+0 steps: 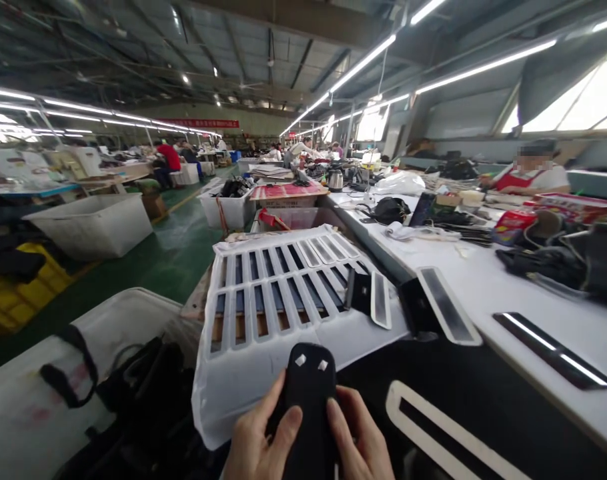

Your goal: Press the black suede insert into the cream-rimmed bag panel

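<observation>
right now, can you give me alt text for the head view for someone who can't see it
Two bare hands, left hand and right hand, hold a flat black rounded piece with two small white marks over a white slotted plastic template at the edge of a long white workbench. Beyond lies a factory hall with white tubs and a seated co-worker in a red apron.
</observation>
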